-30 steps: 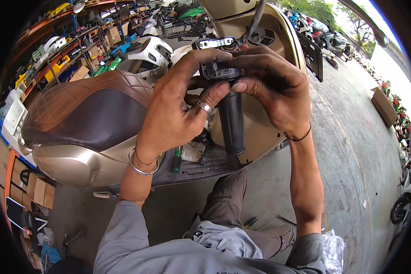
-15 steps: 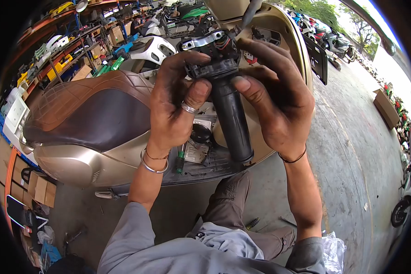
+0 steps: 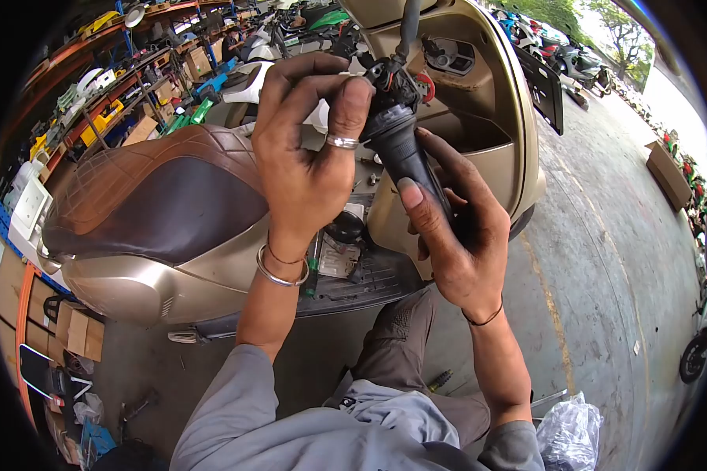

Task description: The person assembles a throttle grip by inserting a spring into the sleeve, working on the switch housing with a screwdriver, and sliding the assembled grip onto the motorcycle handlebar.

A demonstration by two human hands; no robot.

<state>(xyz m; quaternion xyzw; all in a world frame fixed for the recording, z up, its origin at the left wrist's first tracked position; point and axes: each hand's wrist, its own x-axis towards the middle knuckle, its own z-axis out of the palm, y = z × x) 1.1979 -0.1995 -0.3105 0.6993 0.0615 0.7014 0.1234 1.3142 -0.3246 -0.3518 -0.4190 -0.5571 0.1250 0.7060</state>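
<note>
A black handlebar grip (image 3: pixel 404 153) slants down from a black switch housing (image 3: pixel 393 90) with exposed wires. My right hand (image 3: pixel 467 228) is wrapped round the lower part of the grip, thumb in front. Beside the housing's left side is my left hand (image 3: pixel 314 133), with thumb and fingers pinched together near its upper edge; what they hold is too hidden to tell. A dark cable (image 3: pixel 409 31) rises from the housing. Behind stands a gold scooter body (image 3: pixel 491 94).
The brown scooter seat (image 3: pixel 188 196) lies at the left. A green-handled screwdriver (image 3: pixel 313 263) and small parts rest on the black footboard (image 3: pixel 369 286). Shelves (image 3: pixel 110 78) fill the back left. A plastic bag (image 3: pixel 571 432) is on the floor at the lower right.
My right hand has slid down from the housing onto the grip. My left hand has risen, its fingers now pinched. The housing has turned, and its silver bracket no longer shows.
</note>
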